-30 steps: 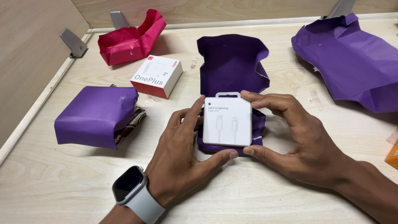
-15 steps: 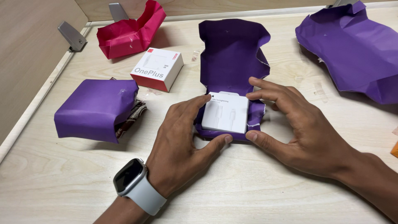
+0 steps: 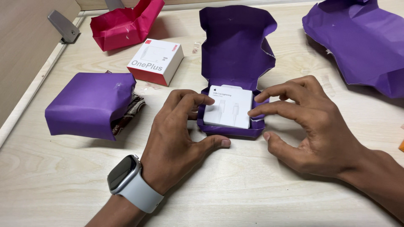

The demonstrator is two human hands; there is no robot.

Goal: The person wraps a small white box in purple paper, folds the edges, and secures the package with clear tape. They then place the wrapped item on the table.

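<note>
While the flat white cable box [image 3: 229, 107] is lying on the opened purple wrapping paper [image 3: 235, 46] in the middle of the table [image 3: 252, 189], the left hand [image 3: 174, 138] is touching its left edge with bent fingers and the right hand [image 3: 311, 122] is touching its right edge with the fingertips, both hands loose and not gripping it. Around them I am counting three purple papers in total, one being a wrapped purple parcel [image 3: 86, 105] at the left and one a loose purple sheet [image 3: 357, 42] at the right, then one crumpled red paper [image 3: 122, 25], one white and red charger box [image 3: 155, 61] and one watch [image 3: 124, 176] on the left wrist
</note>
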